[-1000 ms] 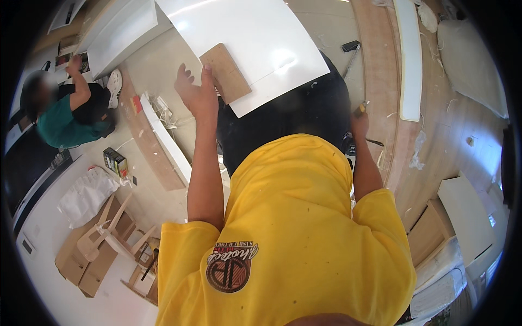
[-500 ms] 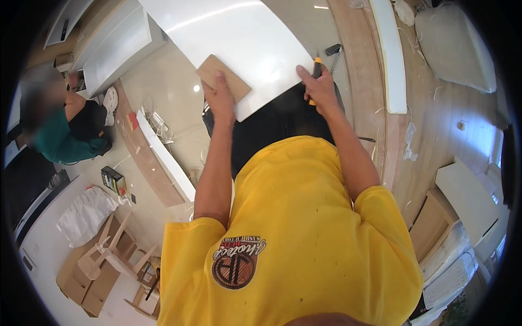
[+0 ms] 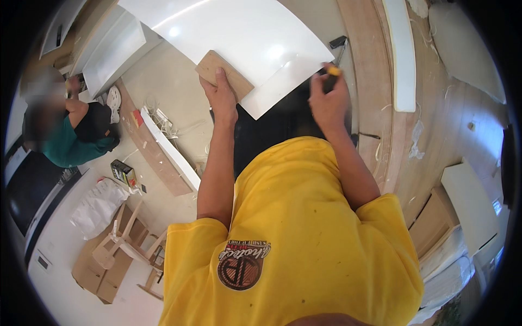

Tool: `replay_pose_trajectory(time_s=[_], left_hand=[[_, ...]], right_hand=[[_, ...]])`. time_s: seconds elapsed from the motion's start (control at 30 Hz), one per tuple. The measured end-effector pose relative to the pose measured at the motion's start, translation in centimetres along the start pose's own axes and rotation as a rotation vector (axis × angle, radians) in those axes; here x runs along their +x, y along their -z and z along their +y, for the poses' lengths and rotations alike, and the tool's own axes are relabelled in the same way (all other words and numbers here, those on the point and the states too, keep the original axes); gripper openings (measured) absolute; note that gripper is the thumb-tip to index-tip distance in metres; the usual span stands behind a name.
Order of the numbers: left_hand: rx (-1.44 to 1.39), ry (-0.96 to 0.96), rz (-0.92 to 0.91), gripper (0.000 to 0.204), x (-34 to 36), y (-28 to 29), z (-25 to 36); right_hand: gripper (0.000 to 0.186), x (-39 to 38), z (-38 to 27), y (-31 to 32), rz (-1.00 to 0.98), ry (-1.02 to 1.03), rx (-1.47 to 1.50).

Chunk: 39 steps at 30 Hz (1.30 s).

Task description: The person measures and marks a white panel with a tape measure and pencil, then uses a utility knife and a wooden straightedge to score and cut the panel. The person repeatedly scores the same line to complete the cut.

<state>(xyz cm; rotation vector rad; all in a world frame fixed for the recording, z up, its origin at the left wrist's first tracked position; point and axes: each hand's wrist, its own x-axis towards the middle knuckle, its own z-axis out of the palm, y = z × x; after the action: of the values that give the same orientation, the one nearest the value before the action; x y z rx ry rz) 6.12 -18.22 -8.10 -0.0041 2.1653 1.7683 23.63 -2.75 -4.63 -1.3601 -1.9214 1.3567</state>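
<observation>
A large glossy white sheet [image 3: 239, 32] extends away from my lap, its near corner pointing toward me. My left hand [image 3: 220, 98] is closed on a flat brown wooden block [image 3: 225, 76], thumb on top, at the sheet's left edge. A faint line runs across the sheet from near the block toward the upper right. My right hand [image 3: 329, 100] is closed around a yellow-and-black utility knife [image 3: 334, 71] beside the sheet's right corner. Its yellow end shows above the fingers; the blade cannot be made out.
A person in a green shirt [image 3: 70, 141] crouches at the left near white cabinet panels [image 3: 114, 60]. Long wooden boards [image 3: 372, 81] and a white strip [image 3: 401, 60] lie at the right. A wooden chair frame [image 3: 122, 233] and cardboard [image 3: 103, 271] are at the lower left.
My right hand has turned and shifted slightly right, and the knife's upright handle is now mostly hidden by fingers. The sheet's right corner sits farther right, and a line shows on it.
</observation>
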Motion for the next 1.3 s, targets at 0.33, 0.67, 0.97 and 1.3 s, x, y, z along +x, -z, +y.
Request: replay_pose_trajectory(time_s=[0.33, 0.67, 0.97, 1.3], left_hand=[[-0.033, 0.055, -0.002, 0.074, -2.7, -1.4, 0.3], [-0.044, 0.074, 0.014, 0.080, -2.0, -1.0, 1.1], [0.039, 0.026, 0.070, 0.094, 0.6, -0.8, 0.9], [0.063, -0.037, 0.035, 0.095, 1.2, -0.9, 0.4]], right_hand=[[0.027, -4.9, -1.4, -3.3, -0.351, -0.444, 0.298], [0.032, -3.2, -3.4, -5.0, -0.374, -0.260, 0.082], [0.020, -2.8, -3.5, -5.7, -0.349, -0.171, 0.102], [0.023, -1.4, -3.3, -6.4, -0.390, -0.134, -0.114]])
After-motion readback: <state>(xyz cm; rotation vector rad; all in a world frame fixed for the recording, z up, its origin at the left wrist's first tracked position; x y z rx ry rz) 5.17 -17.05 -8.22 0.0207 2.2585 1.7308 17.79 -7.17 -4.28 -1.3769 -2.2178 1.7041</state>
